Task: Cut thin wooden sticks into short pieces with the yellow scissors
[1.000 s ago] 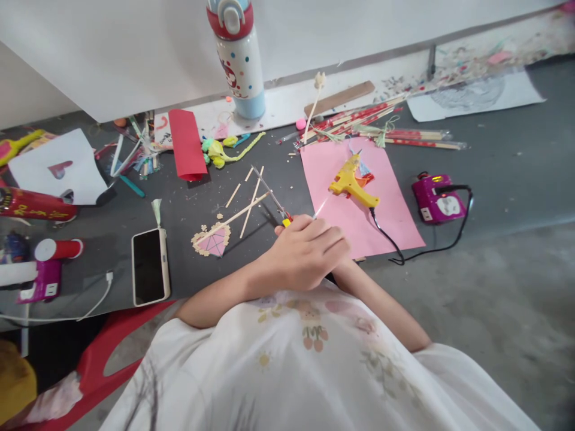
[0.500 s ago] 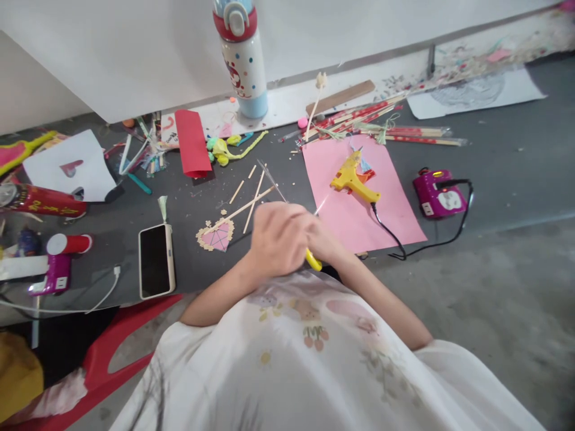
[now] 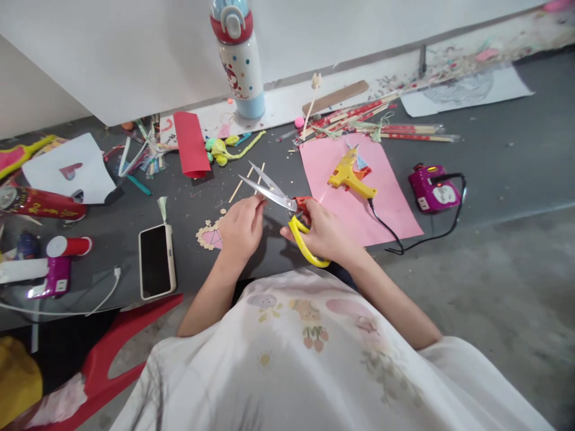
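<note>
My right hand grips a pair of scissors with one red and one yellow handle. The blades are spread apart and point to the far left. My left hand is closed just left of the blades, fingers pressed together; I cannot make out what is in them. A thin wooden stick shows beyond its fingertips, partly hidden by the hand and blades. Another short stick lies to its left. Partly under the left hand's outline is a pink heart edged with small pale pieces.
On pink paper lies a yellow glue gun, its cord running to a purple power unit. A phone lies at left. Behind stand a bottle and a red paper piece. Bundled sticks lie at the back.
My hands, together over the scissors before, have come apart. The left moved left toward the heart and sticks; the right holds the scissors, whose blades have opened.
</note>
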Demonstrator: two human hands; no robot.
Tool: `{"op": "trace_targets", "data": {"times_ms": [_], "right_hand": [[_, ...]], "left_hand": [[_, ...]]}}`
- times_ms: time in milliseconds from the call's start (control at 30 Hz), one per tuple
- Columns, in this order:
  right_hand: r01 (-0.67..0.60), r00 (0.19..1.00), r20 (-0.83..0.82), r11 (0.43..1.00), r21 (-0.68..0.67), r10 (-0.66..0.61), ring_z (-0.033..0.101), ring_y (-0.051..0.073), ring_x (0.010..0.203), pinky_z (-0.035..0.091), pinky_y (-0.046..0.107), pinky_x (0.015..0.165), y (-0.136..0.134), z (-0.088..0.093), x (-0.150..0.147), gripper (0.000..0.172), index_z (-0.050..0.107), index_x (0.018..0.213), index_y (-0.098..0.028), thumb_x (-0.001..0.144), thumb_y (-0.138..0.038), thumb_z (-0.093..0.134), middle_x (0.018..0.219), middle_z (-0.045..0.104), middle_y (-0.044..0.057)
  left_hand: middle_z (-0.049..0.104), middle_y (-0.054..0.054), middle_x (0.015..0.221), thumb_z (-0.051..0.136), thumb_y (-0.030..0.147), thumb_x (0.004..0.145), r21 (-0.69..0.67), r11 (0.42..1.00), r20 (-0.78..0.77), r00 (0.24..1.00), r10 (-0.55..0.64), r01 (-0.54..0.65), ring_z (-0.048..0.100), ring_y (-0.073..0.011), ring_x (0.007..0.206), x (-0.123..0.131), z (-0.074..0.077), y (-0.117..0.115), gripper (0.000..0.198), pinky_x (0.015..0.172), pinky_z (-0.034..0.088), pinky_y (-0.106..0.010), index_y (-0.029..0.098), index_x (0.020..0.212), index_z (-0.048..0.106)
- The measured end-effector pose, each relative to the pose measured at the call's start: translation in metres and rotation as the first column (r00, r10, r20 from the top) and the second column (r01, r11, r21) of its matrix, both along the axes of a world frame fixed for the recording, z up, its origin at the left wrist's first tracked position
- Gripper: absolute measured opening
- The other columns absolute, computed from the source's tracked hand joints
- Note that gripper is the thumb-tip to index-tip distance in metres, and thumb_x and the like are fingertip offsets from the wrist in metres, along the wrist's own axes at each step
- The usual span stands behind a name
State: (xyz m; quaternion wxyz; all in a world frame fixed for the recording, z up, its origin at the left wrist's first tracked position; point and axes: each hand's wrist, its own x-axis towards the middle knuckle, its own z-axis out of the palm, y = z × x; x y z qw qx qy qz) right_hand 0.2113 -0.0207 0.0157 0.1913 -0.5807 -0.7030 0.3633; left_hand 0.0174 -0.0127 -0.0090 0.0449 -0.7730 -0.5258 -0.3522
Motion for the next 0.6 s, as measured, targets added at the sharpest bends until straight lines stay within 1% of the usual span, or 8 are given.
{"op": "trace_targets", "data": {"times_ms": [67, 133, 233, 400, 500, 600], "right_hand": [[-0.007, 1.0, -0.01, 1.0, 0.011, 0.007, 0.057, 0.019, 0.071, 0.042, 0.03, 0.063, -0.001, -0.001, 0.001, 0.046, 0.049, 0.104, -0.018, 0.076, -0.051, 0.061, 0.083, 0.06, 0.004], [-0.009, 1.0, -0.026, 1.0, 0.028, 0.01, 0.058, 0.02, 0.074, 0.043, 0.031, 0.065, -0.002, -0.002, 0.003, 0.049, 0.049, 0.108, -0.018, 0.075, -0.051, 0.062, 0.086, 0.061, 0.005], [-0.026, 0.999, -0.035, 0.998, 0.051, 0.028, 0.059, 0.021, 0.079, 0.044, 0.031, 0.068, -0.003, -0.002, 0.005, 0.051, 0.049, 0.109, -0.016, 0.075, -0.051, 0.063, 0.089, 0.062, 0.007], [-0.084, 0.994, -0.064, 0.991, 0.103, 0.091, 0.06, 0.024, 0.088, 0.045, 0.033, 0.073, -0.003, 0.0, 0.008, 0.056, 0.048, 0.109, -0.015, 0.075, -0.057, 0.062, 0.095, 0.062, 0.011], [-0.103, 0.991, -0.075, 0.988, 0.116, 0.112, 0.06, 0.024, 0.089, 0.045, 0.033, 0.073, -0.002, 0.001, 0.008, 0.061, 0.048, 0.111, -0.013, 0.074, -0.059, 0.063, 0.096, 0.062, 0.012], [-0.093, 0.993, -0.059, 0.989, 0.11, 0.1, 0.059, 0.023, 0.085, 0.045, 0.032, 0.071, -0.003, 0.002, 0.009, 0.062, 0.048, 0.111, -0.013, 0.074, -0.059, 0.063, 0.094, 0.062, 0.011]], "left_hand": [[0.072, -0.004, 0.087, 0.046, 0.026, 0.094, 0.015, 1.0, 0.012, 1.0, -0.005, 0.005, 0.067, -0.0141, 0.083, -0.002, -0.001, 0.0, 0.021, 0.075, 0.049, -0.025, 0.02, 0.102, 0.064], [0.072, -0.003, 0.084, 0.047, 0.028, 0.094, 0.001, 1.0, 0.029, 1.0, 0.005, -0.005, 0.067, -0.0137, 0.08, -0.002, 0.0, -0.001, 0.021, 0.073, 0.049, -0.024, 0.021, 0.099, 0.066], [0.071, -0.002, 0.079, 0.048, 0.03, 0.093, -0.035, 0.999, 0.072, 0.997, 0.016, -0.013, 0.066, -0.0127, 0.076, -0.001, 0.004, -0.002, 0.021, 0.072, 0.049, -0.024, 0.021, 0.096, 0.066], [0.069, 0.001, 0.073, 0.045, 0.031, 0.095, -0.12, 0.993, 0.122, 0.993, -0.006, 0.021, 0.065, -0.0103, 0.071, 0.003, 0.012, -0.005, 0.026, 0.069, 0.047, -0.021, 0.02, 0.088, 0.068], [0.068, 0.001, 0.07, 0.044, 0.031, 0.096, -0.175, 0.984, 0.14, 0.99, -0.009, 0.034, 0.064, -0.0095, 0.071, 0.004, 0.017, -0.006, 0.03, 0.07, 0.047, -0.02, 0.019, 0.083, 0.068], [0.069, 0.001, 0.071, 0.044, 0.031, 0.095, -0.21, 0.977, 0.157, 0.988, -0.013, 0.046, 0.065, -0.0092, 0.072, 0.003, 0.022, -0.007, 0.029, 0.071, 0.047, -0.019, 0.019, 0.085, 0.068]]}}
